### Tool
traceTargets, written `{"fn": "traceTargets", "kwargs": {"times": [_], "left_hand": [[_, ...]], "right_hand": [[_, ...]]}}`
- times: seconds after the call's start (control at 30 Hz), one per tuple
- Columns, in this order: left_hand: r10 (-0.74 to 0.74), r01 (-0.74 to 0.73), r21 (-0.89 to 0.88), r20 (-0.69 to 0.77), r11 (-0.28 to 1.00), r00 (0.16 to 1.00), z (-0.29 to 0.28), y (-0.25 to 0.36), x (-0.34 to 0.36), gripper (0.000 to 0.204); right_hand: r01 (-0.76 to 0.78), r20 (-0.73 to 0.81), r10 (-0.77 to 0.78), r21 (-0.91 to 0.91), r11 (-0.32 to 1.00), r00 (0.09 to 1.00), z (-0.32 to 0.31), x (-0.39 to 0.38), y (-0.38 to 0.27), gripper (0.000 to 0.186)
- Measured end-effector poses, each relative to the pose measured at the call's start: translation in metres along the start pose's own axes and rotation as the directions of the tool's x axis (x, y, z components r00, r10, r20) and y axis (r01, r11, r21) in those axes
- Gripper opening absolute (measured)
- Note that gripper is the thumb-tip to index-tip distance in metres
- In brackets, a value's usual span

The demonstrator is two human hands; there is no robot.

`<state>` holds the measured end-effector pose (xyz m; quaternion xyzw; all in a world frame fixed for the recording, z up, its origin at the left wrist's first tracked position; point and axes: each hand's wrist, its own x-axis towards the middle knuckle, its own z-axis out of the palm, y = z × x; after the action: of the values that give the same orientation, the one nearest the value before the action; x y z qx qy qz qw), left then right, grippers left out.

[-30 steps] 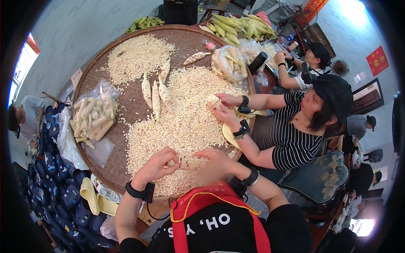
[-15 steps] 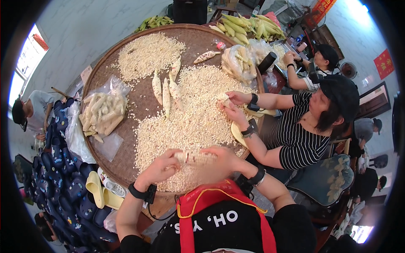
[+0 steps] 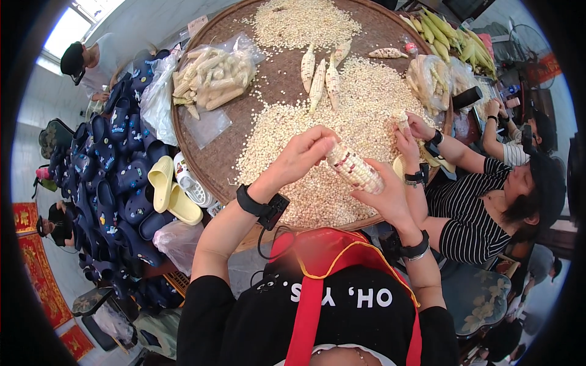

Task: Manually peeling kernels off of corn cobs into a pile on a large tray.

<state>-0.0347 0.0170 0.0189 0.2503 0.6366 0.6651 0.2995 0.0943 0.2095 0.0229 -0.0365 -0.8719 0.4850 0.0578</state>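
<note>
**Both hands on a corn cob above the kernel heap**

A big round woven tray [image 3: 244, 128] fills the upper middle of the frame, spread with a wide heap of loose kernels [image 3: 342, 122] and a second, smaller heap [image 3: 305, 21] at the top edge. At the upper left of the tray lies a clear bag of stripped cobs [image 3: 210, 76]; three whole cobs [image 3: 317, 76] lie near the top centre. Left of the tray sits a pile of dark blue and pale yellow foam clogs [image 3: 122, 171]. At the right, a co-worker in a striped shirt [image 3: 470, 207] works a cob of their own over the same heap.

In the centre, the corn cob [image 3: 354, 168] is held tilted above the near edge of the kernels. The left hand [image 3: 302, 155] pinches its upper end with closed fingers; the right hand [image 3: 387, 195] wraps the lower end from beneath.

Judging by this, the shelling step is in hand. The next move calls for thumb pressure along a kernel row while the other hand holds the cob steady over the tray.
</note>
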Motion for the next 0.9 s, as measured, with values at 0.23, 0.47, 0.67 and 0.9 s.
{"fn": "traceTargets", "kwargs": {"times": [0.23, 0.47, 0.67, 0.9], "left_hand": [[0.103, -0.088, 0.203, -0.064, 0.975, 0.993, 0.002, -0.004, -0.004, 0.023], [0.224, -0.115, 0.567, -0.126, 0.816, 0.966, -0.011, -0.038, -0.021, 0.020], [0.017, 0.113, 0.554, -0.224, 0.825, 0.975, -0.017, -0.059, -0.042, 0.017], [0.115, -0.020, 0.560, -0.134, 0.828, 0.984, -0.007, -0.045, -0.037, 0.018]], "right_hand": [[-0.100, 0.075, 0.105, -0.074, 0.992, 0.992, 0.002, -0.001, -0.014, 0.064], [0.195, 0.128, -0.190, -0.033, 0.980, 0.973, -0.046, -0.020, -0.108, 0.052], [0.607, 0.262, -0.651, 0.235, 0.759, 0.712, -0.083, -0.037, -0.188, 0.005], [0.713, 0.209, -0.717, 0.107, 0.692, 0.665, -0.090, -0.050, -0.230, 0.036]]}}
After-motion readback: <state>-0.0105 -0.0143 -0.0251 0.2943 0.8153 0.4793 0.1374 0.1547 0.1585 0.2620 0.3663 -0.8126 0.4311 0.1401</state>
